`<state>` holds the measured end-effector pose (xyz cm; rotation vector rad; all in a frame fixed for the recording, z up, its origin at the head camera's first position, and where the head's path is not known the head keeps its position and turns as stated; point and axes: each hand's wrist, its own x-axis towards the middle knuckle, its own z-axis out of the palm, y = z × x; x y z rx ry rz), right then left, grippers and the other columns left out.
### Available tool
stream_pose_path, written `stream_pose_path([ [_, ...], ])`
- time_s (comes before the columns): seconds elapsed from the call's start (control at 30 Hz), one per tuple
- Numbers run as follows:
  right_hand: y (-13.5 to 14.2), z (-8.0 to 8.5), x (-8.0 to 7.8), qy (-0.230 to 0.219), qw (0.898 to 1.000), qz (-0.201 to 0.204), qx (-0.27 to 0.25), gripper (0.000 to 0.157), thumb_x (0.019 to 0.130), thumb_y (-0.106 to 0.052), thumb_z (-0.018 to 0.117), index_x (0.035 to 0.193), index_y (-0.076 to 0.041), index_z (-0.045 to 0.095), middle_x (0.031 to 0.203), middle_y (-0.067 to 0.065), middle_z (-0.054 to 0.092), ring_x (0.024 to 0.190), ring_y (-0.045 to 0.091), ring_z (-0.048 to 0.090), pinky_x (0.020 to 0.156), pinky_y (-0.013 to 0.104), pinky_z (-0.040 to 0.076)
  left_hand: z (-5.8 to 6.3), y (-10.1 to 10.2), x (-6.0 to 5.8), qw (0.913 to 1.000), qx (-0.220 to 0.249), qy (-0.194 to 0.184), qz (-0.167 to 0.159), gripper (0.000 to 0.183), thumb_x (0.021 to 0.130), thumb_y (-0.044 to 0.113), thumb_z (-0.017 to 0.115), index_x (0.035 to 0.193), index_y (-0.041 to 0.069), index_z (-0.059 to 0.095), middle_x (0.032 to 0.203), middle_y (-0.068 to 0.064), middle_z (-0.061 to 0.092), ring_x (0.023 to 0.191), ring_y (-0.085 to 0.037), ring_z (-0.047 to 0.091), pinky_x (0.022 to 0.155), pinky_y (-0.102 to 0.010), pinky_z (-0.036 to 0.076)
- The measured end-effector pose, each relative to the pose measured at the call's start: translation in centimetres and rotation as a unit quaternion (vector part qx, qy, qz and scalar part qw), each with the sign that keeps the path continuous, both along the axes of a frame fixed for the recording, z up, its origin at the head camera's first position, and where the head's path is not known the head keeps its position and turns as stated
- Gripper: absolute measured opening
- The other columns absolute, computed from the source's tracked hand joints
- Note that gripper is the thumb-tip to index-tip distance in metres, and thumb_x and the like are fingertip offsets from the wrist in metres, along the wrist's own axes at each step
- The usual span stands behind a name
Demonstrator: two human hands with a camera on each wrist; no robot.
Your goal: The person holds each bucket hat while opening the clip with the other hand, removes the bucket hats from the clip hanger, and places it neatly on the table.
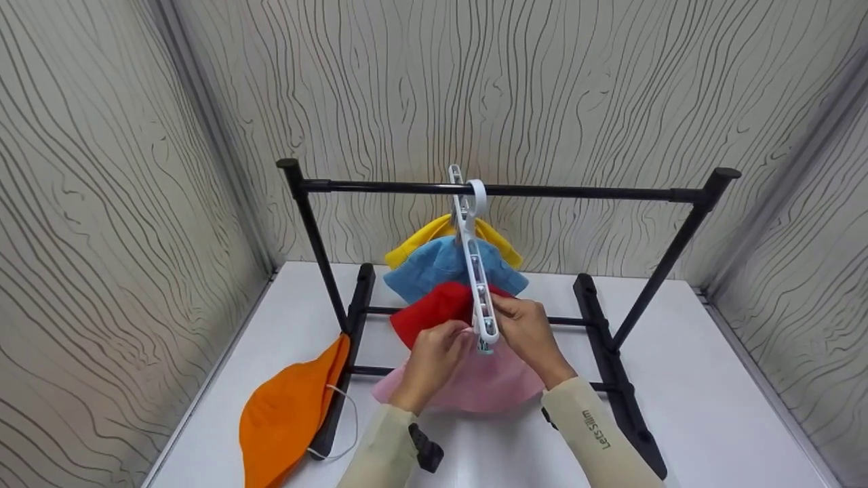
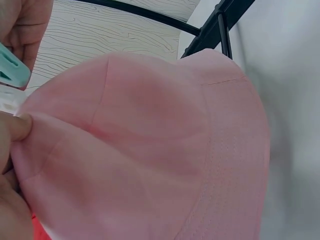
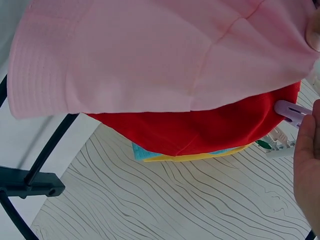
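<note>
A pink bucket hat hangs below the near end of a white multi-clip hanger. My left hand pinches the hat's crown, its thumb pressed on the cloth in the left wrist view. A mint-green clip sits just beside the pinched crown. My right hand is at the hanger's right side by this clip; I cannot tell whether its fingers grip it. Behind the pink hat hang a red hat, a blue hat and a yellow hat. A purple clip holds the red one.
The hanger hooks over the top bar of a black rack, whose feet stand on a white table. An orange hat with a white cord lies against the left foot. Wood-patterned panels surround the table.
</note>
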<state>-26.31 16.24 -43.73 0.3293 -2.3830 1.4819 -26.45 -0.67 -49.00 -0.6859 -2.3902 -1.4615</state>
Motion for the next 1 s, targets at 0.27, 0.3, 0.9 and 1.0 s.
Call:
stream_pose_path([
  [0.27,-0.2,-0.2,0.0,-0.012,1.000,-0.002,-0.010,0.031,0.086,-0.005,0.069,0.117,0.000,0.066,0.106,0.014,0.072,0.095,0.020,0.069,0.083,0.024,0.056,-0.1,-0.2,0.1,1.0000,0.001,-0.005,-0.001,0.021,0.092,0.019,0.063,0.111,0.011,0.069,0.102,-0.002,0.074,0.091,-0.012,0.069,0.086,-0.024,0.055],
  [0.3,-0.2,-0.3,0.0,-0.018,1.000,0.001,-0.016,0.033,0.087,-0.004,0.068,0.119,0.001,0.065,0.108,0.015,0.072,0.096,0.021,0.069,0.085,0.027,0.056,-0.1,-0.2,0.1,1.0000,-0.001,-0.006,0.000,0.021,0.092,0.019,0.063,0.111,0.011,0.069,0.102,-0.002,0.074,0.090,-0.012,0.069,0.086,-0.024,0.055],
  [0.9,0.8,-0.6,0.6,-0.101,0.994,0.030,-0.040,0.055,0.085,-0.015,0.073,0.136,-0.011,0.054,0.130,0.010,0.062,0.116,0.028,0.062,0.095,0.034,0.049,-0.4,-0.8,0.4,0.9999,-0.015,-0.005,0.000,0.020,0.092,0.019,0.064,0.109,0.009,0.070,0.101,-0.003,0.074,0.088,-0.012,0.068,0.085,-0.022,0.055],
  [1.0,0.9,-0.7,0.5,-0.091,0.994,0.034,-0.040,0.057,0.084,-0.020,0.074,0.137,-0.011,0.054,0.131,0.010,0.061,0.117,0.028,0.062,0.095,0.033,0.050,-0.5,-1.0,0.5,0.9998,-0.016,-0.008,-0.001,0.020,0.092,0.019,0.064,0.109,0.009,0.070,0.100,-0.003,0.074,0.087,-0.012,0.068,0.085,-0.022,0.055],
])
